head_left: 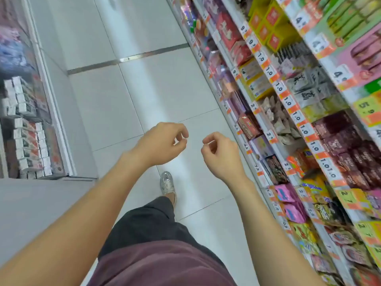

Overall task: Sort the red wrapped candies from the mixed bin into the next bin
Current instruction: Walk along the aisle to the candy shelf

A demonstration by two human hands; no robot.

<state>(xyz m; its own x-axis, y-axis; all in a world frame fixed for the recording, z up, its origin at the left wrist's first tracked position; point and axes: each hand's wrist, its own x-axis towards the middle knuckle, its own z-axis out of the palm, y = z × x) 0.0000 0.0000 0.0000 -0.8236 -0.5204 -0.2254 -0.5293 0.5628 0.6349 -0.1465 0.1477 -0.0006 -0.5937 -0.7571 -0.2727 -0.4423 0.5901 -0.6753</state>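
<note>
My left hand (162, 143) and my right hand (220, 153) hang in front of me over the white tiled aisle floor, a short gap between them. Both have loosely curled fingers and hold nothing. No mixed bin and no loose red wrapped candies show in the head view. The hands are well left of the snack shelves and touch nothing.
A long shelf unit (288, 112) packed with snack packets and orange price tags runs along the right. Another shelf (26, 129) with boxed goods stands at the left. The tiled floor (127, 96) stretches ahead between them. My foot in a silver shoe (167, 182) is below the hands.
</note>
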